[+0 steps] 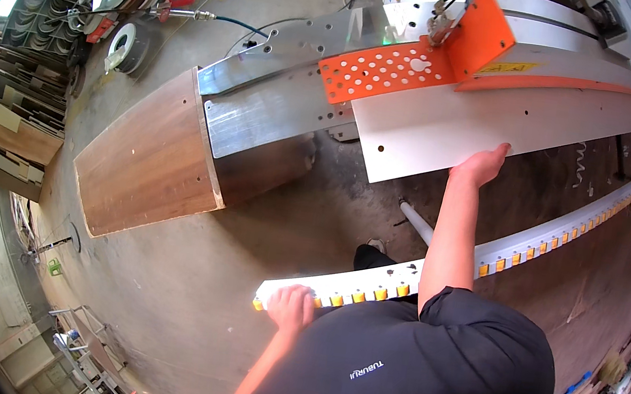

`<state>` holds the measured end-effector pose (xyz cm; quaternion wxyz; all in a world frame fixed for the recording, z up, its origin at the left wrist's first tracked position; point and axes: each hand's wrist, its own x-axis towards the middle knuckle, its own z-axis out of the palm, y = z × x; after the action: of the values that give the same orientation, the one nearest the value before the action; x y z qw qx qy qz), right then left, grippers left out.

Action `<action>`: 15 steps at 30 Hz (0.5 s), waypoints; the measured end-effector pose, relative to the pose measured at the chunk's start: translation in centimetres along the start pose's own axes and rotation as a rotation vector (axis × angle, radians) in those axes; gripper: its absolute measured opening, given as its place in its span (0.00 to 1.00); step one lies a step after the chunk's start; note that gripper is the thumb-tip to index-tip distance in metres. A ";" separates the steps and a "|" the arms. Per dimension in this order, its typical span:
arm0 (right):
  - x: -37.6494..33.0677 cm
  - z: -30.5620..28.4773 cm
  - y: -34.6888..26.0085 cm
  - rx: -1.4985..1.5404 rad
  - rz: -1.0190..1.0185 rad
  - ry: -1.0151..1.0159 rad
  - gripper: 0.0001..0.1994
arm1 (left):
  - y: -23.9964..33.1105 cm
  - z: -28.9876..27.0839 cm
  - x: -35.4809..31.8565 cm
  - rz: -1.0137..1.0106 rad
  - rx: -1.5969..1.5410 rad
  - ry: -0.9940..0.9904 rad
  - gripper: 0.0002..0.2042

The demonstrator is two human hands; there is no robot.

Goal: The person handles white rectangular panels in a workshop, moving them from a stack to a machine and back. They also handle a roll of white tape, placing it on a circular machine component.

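Note:
My left hand (pixel 291 307) is closed over the near left end of a long white rail (pixel 284 282) set with a row of yellow rollers (pixel 358 296). This rail passes close in front of my body and curves away to the far right. My right arm reaches forward across it. At the near edge of a white flat panel (pixel 436 129), my right hand (pixel 481 165) is closed on the rim, with most of its fingers hidden. The panel's far side meets an orange perforated guard (pixel 388 71) on the machine.
Left of the panel are a metal machine bed (pixel 262 114) and a brown wooden board (pixel 149 155). A wire spool (pixel 129 49) lies on the floor beyond. Boards are stacked on racks (pixel 18 98) at the far left; a metal frame cart (pixel 92 351) stands at the lower left.

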<state>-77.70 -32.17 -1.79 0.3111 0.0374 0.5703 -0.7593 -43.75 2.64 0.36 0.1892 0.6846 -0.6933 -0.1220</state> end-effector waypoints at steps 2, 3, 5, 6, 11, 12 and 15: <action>1.7 -0.3 -0.5 0.006 -0.010 0.004 0.28 | 0.8 0.9 0.5 -0.007 0.110 0.080 0.06; 3.0 -0.6 -0.9 0.008 -0.021 0.003 0.28 | 0.9 1.1 0.4 0.002 0.125 0.092 0.07; 6.6 -1.9 -0.9 -0.019 -0.044 -0.030 0.29 | 1.0 1.2 0.6 0.010 0.153 0.104 0.09; 8.0 -2.3 -1.0 -0.027 -0.056 -0.039 0.29 | 1.1 1.2 1.0 0.008 0.150 0.117 0.09; 11.0 -2.7 -4.3 -0.075 -0.069 0.077 0.32 | 1.4 1.6 1.6 -0.014 0.158 0.173 0.09; 11.4 -2.7 -5.1 -0.105 -0.079 0.097 0.32 | 1.4 1.5 1.8 -0.014 0.158 0.189 0.09; 12.7 -2.7 -8.2 -0.377 -0.024 0.246 0.28 | 0.9 1.7 1.8 -0.016 0.199 0.152 0.10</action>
<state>-92.96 -33.92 -1.03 0.2319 0.0641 0.7361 -0.6327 -45.25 0.72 -0.64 0.1715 0.7128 -0.6801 -0.0017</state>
